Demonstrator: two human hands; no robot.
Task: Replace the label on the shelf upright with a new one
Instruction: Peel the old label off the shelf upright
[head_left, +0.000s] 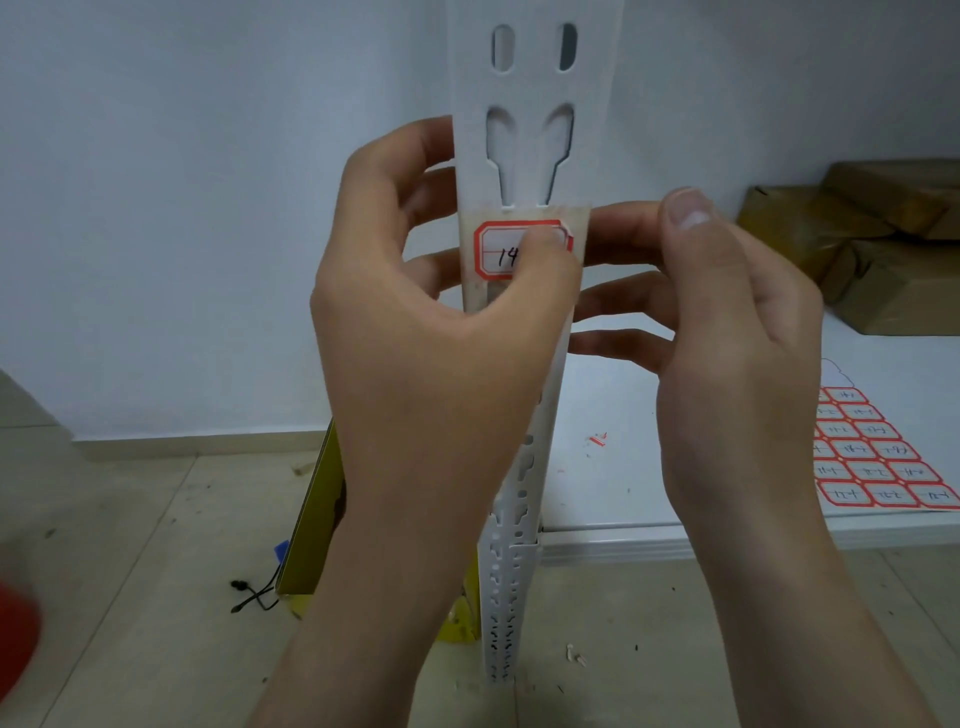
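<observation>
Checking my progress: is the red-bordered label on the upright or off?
On. The red-bordered label sits on the white upright, under the thumb of the left hand; right edge stuck or not: cannot tell.

Location type: storeroom / stock rm, probable. Evidence: white perforated metal shelf upright w/ keyhole slots, racking-style; flat white shelf board beside it; brown paper-wrapped parcels stacked on board, rt rear; sheet of red-bordered hand-numbered stickers lying on board; plain pale painted wall; beige tiled floor w/ scraps & dirt; yellow cardboard box standing on floor
</observation>
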